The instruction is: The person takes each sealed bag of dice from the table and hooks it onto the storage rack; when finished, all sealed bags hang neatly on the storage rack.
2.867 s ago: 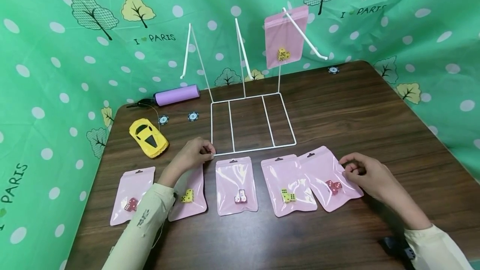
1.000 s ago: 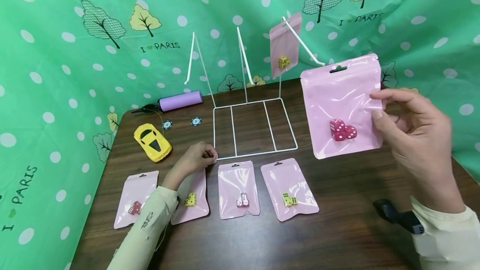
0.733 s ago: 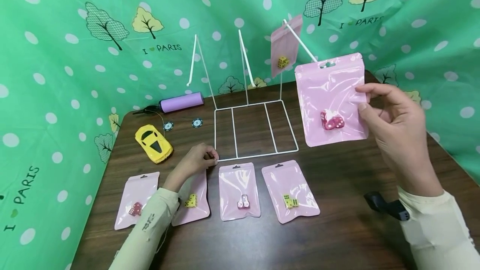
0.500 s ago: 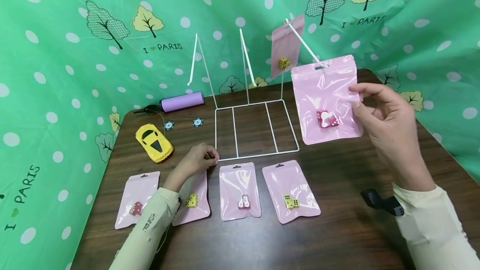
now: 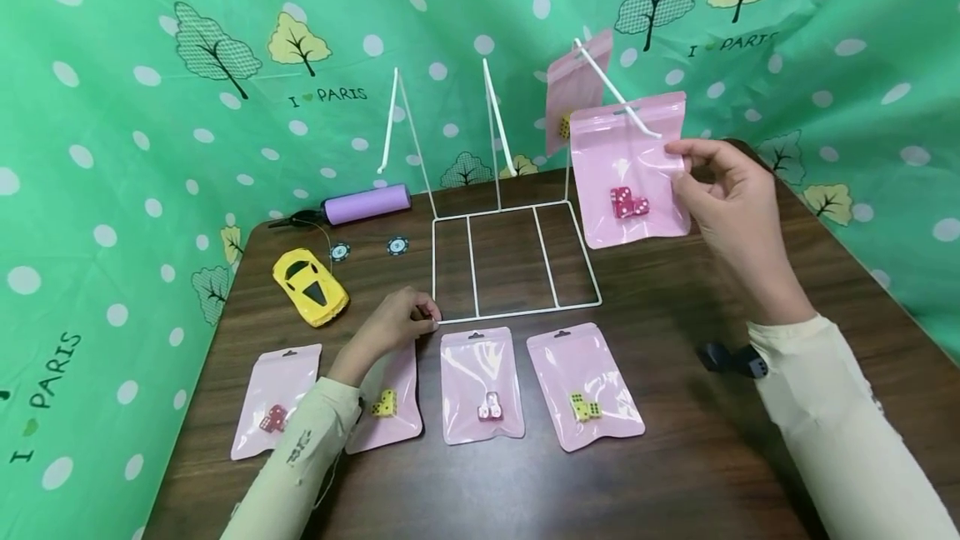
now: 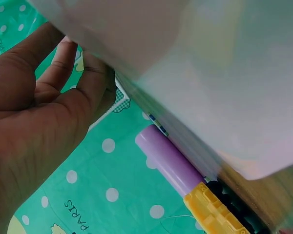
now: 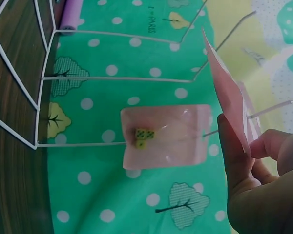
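My right hand (image 5: pixel 731 194) pinches the right edge of a pink zip bag (image 5: pixel 600 148) with red dice (image 5: pixel 628 202) in it. The right prong of the white wire rack (image 5: pixel 517 314) passes through this bag's hanging hole, its tip sticking out in front, as the right wrist view also shows. Farther back on that prong hangs another pink bag (image 7: pixel 178 146) with yellow dice. At the rack's front left corner my left hand (image 5: pixel 393 319) pinches the wire between thumb and fingers. Its forearm partly covers a pink bag (image 5: pixel 401 419) with yellow dice.
More pink dice bags lie along the front: a left one (image 5: pixel 277 382), a middle one (image 5: pixel 461 365) and a right one (image 5: pixel 573 365). A yellow toy car (image 5: pixel 310 287), a purple cylinder (image 5: pixel 367 204) and poker chips (image 5: pixel 397 246) lie left of the rack. Behind hangs a green curtain (image 5: pixel 247 140).
My right hand has lifted the red-dice bag from the table, carried it up and left, and slipped its hole over the right prong. The left hand stays at the rack corner.
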Demonstrator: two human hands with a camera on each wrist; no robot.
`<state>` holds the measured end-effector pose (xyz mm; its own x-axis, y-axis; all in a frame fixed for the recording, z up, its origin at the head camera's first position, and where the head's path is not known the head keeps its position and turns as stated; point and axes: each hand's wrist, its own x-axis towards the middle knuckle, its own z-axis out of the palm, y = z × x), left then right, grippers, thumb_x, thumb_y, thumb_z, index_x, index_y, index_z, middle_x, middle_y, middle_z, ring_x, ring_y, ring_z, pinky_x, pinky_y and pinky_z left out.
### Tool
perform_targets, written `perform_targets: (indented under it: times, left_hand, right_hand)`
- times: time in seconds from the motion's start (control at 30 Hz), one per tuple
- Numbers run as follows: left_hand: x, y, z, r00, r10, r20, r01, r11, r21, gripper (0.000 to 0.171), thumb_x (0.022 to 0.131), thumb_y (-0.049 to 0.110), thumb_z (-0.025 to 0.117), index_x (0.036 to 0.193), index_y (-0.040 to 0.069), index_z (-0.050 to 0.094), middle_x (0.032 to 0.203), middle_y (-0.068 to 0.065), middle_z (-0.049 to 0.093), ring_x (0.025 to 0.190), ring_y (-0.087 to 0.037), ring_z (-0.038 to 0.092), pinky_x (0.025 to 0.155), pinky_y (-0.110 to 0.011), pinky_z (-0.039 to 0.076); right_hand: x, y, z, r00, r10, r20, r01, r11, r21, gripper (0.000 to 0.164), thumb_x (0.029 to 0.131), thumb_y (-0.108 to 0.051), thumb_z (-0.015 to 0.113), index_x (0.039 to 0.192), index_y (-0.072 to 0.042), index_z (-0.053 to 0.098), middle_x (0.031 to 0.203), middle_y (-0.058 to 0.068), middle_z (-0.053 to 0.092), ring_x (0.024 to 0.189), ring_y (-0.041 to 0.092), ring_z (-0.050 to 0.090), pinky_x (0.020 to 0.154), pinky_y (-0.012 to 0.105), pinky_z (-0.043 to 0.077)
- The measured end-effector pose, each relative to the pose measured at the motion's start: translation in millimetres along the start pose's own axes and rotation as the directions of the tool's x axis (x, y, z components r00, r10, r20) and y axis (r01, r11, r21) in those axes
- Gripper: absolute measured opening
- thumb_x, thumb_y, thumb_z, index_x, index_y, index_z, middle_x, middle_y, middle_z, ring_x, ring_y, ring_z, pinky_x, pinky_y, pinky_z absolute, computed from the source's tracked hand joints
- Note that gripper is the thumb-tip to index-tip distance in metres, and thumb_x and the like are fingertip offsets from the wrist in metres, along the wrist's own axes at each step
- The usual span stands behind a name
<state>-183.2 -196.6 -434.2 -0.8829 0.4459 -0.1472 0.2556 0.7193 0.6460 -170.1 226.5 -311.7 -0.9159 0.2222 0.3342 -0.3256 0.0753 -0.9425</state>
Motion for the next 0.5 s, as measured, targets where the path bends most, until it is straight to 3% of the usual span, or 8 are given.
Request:
perform_targets:
  times: [0.33, 0.5]
  left_hand:
    - [-0.9, 0.5, 1.6, 1.000, 0.009, -0.025, -0.009, 1.000, -0.001, 0.003, 0.096, 0.000, 0.075, 0.093, 0.001, 0.075, 0.094, -0.009, 0.063, 0.088, -0.019, 0.062, 0.077, -0.030, 0.052]
    - [-0.2, -1.2, 2.0, 0.999, 0.019, -0.028, -0.019, 1.000, -0.002, 0.004, 0.096, -0.001, 0.074, 0.093, 0.001, 0.076, 0.093, -0.009, 0.063, 0.087, -0.019, 0.062, 0.077, -0.030, 0.052]
  right_hand:
    - [48.3, 18.2, 28.8, 1.000, -0.004, -0.019, 0.006, 0.995, 0.100, 0.030, 0.097, 0.008, 0.064, 0.120, -0.006, 0.078, 0.106, 0.008, 0.059, 0.054, 0.007, 0.038, 0.048, 0.015, 0.036]
    - [70.4, 24.0, 39.8, 0.999, -0.028, -0.025, 0.029, 0.999, 0.039, 0.033, 0.096, 0.011, 0.063, 0.118, -0.007, 0.079, 0.101, 0.005, 0.060, 0.060, 0.007, 0.040, 0.049, 0.014, 0.035]
